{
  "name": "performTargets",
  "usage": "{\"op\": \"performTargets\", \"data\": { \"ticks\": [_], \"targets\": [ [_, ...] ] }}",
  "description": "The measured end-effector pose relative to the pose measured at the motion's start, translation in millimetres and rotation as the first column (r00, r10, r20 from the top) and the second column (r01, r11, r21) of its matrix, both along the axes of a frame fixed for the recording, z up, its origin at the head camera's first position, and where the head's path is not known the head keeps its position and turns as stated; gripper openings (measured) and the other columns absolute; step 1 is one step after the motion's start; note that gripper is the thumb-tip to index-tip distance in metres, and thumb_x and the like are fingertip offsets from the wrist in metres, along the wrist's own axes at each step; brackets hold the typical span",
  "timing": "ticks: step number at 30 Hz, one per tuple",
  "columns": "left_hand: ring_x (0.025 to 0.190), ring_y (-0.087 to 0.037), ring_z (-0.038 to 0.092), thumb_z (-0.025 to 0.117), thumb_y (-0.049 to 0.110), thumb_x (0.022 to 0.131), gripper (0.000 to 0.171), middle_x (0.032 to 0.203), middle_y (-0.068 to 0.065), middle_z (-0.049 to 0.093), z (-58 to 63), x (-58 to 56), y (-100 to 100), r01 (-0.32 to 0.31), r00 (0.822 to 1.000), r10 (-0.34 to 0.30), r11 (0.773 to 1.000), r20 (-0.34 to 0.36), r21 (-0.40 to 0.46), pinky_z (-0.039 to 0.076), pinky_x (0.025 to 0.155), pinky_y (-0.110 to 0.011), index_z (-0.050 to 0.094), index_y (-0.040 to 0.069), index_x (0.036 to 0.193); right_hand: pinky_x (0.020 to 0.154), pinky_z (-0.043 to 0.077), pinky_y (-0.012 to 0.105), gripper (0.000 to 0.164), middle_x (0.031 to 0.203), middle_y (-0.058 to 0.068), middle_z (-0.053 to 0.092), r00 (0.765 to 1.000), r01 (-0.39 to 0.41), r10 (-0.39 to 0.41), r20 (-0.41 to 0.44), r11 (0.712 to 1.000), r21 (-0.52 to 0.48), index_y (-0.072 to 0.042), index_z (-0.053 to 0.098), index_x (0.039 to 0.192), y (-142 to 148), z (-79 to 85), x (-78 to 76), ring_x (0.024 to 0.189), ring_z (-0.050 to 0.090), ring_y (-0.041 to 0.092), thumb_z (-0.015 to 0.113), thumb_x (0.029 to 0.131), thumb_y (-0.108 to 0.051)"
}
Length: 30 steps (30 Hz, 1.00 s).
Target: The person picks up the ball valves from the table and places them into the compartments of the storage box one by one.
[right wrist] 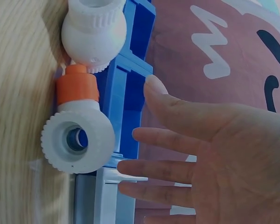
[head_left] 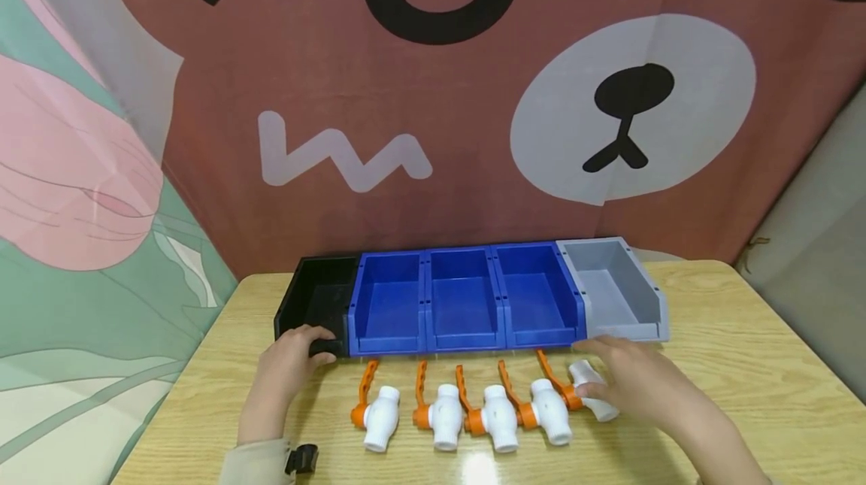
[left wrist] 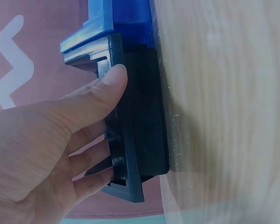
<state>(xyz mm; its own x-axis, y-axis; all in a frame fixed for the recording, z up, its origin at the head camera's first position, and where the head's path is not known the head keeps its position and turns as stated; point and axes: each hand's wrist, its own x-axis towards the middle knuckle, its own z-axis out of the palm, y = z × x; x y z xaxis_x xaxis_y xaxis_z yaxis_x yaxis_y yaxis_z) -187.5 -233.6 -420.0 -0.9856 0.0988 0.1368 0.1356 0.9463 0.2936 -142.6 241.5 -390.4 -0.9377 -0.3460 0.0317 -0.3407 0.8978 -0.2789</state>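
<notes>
My left hand [head_left: 292,362] grips the front edge of a black storage bin [head_left: 325,297]. In the left wrist view the thumb lies on the outside of the bin's rim [left wrist: 115,51] and the fingers reach over to its inner side. My right hand [head_left: 632,376] hovers with spread, fairly straight fingers above the rightmost white ball valve [head_left: 598,395], partly covering it. The right wrist view shows the palm and fingers [right wrist: 161,137] holding nothing, beside a white valve end [right wrist: 102,144] with an orange fitting [right wrist: 77,88].
Several more white ball valves with orange handles, such as the leftmost valve [head_left: 382,419], lie in a row. Behind them, three blue bins [head_left: 463,304] and a grey bin [head_left: 612,293] adjoin the black one. A printed curtain [head_left: 406,222] hangs behind the wooden table [head_left: 751,365].
</notes>
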Motion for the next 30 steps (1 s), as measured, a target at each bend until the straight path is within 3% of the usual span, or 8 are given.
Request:
{"op": "performTargets", "data": {
  "ticks": [17, 24, 30],
  "targets": [
    [0.1, -0.036, 0.064, 0.082, 0.017, 0.081, 0.024, 0.103, -0.011, 0.07, -1.3, 1.5, 0, 0.013, 0.999, -0.013, 1.0, -0.036, 0.009, 0.053, 0.086, -0.054, 0.074, 0.011, 0.103, 0.093, 0.048, 0.058, 0.072, 0.122, 0.013, 0.064, 0.993, -0.031, 0.032, 0.111, 0.999, -0.013, -0.008, 0.067, 0.121, -5, -12.7, -3.3, 0.112, 0.06, 0.039, 0.093, 0.061, -0.036],
    [0.099, -0.035, 0.065, 0.082, 0.016, 0.081, 0.024, 0.102, -0.01, 0.069, -2.4, 2.0, 0, 0.01, 1.0, -0.009, 1.0, -0.03, 0.016, 0.053, 0.086, -0.054, 0.074, 0.011, 0.103, 0.092, 0.046, 0.063, 0.082, 0.126, 0.017, 0.06, 0.985, -0.09, 0.097, 0.144, 0.995, -0.052, -0.008, 0.064, 0.122, -4, -22.7, -1.9, 0.114, 0.057, 0.043, 0.098, 0.047, -0.016],
    [0.1, -0.035, 0.065, 0.082, 0.015, 0.081, 0.024, 0.103, -0.011, 0.069, -3.7, 1.4, -1, 0.012, 1.0, -0.011, 0.999, -0.018, 0.03, 0.053, 0.087, -0.054, 0.074, 0.011, 0.103, 0.09, 0.048, 0.06, 0.081, 0.119, 0.01, 0.061, 0.984, -0.112, 0.118, 0.131, 0.992, -0.054, -0.009, 0.064, 0.118, -4, -26.9, -4.5, 0.107, 0.06, 0.038, 0.096, 0.043, -0.003]
  ]
}}
